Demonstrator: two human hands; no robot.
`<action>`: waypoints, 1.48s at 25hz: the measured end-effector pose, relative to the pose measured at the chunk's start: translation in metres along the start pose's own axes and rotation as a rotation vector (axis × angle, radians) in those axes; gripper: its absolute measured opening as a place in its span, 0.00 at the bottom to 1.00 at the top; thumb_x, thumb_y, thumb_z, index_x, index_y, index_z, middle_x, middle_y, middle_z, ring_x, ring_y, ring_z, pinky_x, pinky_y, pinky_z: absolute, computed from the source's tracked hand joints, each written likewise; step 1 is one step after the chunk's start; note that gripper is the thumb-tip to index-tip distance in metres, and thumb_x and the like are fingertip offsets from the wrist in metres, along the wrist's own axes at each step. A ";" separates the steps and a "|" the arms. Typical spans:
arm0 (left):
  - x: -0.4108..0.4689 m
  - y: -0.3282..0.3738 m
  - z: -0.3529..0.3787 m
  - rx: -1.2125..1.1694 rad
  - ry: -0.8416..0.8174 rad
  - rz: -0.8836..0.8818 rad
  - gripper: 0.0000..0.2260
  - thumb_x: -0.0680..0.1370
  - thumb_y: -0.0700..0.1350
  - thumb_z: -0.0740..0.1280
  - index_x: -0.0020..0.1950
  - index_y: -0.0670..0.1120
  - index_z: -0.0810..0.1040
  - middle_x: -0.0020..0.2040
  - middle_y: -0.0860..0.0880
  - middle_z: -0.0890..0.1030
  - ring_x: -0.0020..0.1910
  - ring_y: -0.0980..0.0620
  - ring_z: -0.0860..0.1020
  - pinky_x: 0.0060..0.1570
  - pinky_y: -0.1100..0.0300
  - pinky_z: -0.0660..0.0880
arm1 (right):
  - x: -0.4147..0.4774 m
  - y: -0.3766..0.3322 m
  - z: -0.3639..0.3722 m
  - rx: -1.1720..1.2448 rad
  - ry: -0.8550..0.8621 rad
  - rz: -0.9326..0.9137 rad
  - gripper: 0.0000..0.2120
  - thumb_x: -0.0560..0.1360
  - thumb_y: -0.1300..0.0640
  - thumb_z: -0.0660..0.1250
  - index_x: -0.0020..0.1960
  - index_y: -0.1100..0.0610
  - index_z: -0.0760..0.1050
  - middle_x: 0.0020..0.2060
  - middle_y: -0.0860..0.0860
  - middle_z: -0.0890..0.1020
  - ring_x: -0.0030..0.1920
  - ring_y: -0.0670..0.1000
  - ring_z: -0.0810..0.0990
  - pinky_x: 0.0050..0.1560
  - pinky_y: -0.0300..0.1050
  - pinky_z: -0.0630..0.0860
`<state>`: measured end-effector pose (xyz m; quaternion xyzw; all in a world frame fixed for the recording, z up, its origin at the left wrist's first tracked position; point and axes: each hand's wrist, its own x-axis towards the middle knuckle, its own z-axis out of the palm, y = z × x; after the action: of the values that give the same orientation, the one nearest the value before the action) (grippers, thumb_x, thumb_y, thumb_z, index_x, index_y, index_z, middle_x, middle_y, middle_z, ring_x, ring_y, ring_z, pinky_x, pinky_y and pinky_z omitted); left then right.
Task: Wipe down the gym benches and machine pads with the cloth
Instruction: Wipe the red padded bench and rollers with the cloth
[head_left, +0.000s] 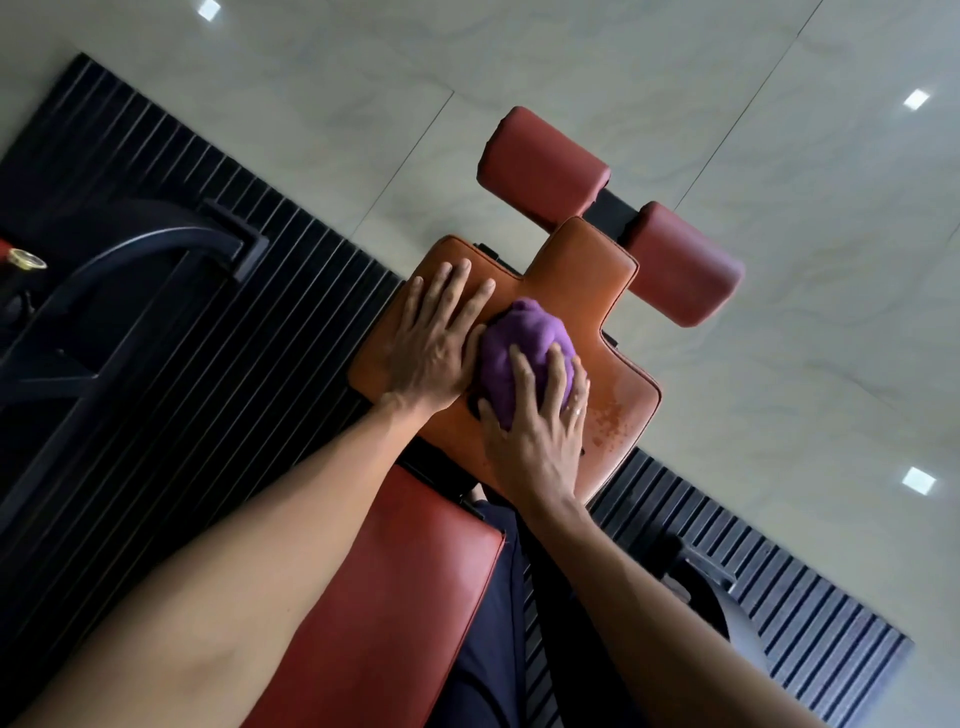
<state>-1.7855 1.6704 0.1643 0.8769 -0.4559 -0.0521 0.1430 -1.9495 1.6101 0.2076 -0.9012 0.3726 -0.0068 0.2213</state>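
Note:
An orange-brown seat pad (576, 270) of a gym bench fills the middle of the head view, with a worn speckled patch near its right edge. A bunched purple cloth (524, 338) lies on it. My right hand (540, 421) grips the cloth from above, fingers curled over it. My left hand (431, 338) rests flat on the pad's left part, fingers straight and spread, just beside the cloth. The red back pad (384, 597) of the same bench runs toward me under my forearms. Two red roller pads (545, 166) (680, 265) stick out beyond the seat.
A black ribbed rubber mat (171, 332) lies under the bench. Pale marble floor tiles (779, 364) spread to the right and beyond. A black machine frame (130, 270) stands at the left. My dark trouser leg (493, 649) shows right of the back pad.

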 end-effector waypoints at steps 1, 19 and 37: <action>-0.004 -0.002 -0.001 0.005 -0.003 -0.005 0.22 0.86 0.52 0.52 0.80 0.51 0.63 0.81 0.44 0.60 0.80 0.44 0.57 0.78 0.42 0.53 | -0.017 0.011 0.001 -0.032 -0.009 -0.088 0.32 0.76 0.42 0.69 0.77 0.51 0.67 0.77 0.60 0.63 0.78 0.66 0.56 0.77 0.67 0.57; -0.069 -0.010 -0.006 -0.036 -0.036 -0.041 0.25 0.85 0.51 0.57 0.81 0.49 0.60 0.82 0.43 0.57 0.81 0.43 0.53 0.78 0.39 0.50 | -0.051 0.041 -0.015 -0.077 -0.061 -0.145 0.43 0.67 0.55 0.78 0.78 0.52 0.63 0.80 0.54 0.56 0.78 0.67 0.54 0.65 0.73 0.72; -0.076 -0.021 0.000 -0.010 -0.044 0.041 0.25 0.84 0.49 0.58 0.81 0.47 0.60 0.81 0.41 0.57 0.81 0.41 0.54 0.78 0.38 0.51 | -0.070 0.020 0.025 -0.078 -0.100 -0.475 0.26 0.78 0.54 0.69 0.75 0.47 0.72 0.76 0.55 0.68 0.77 0.67 0.57 0.79 0.66 0.43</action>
<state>-1.8129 1.7438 0.1552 0.8653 -0.4766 -0.0708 0.1384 -2.0096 1.6547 0.1879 -0.9705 0.1389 0.0004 0.1968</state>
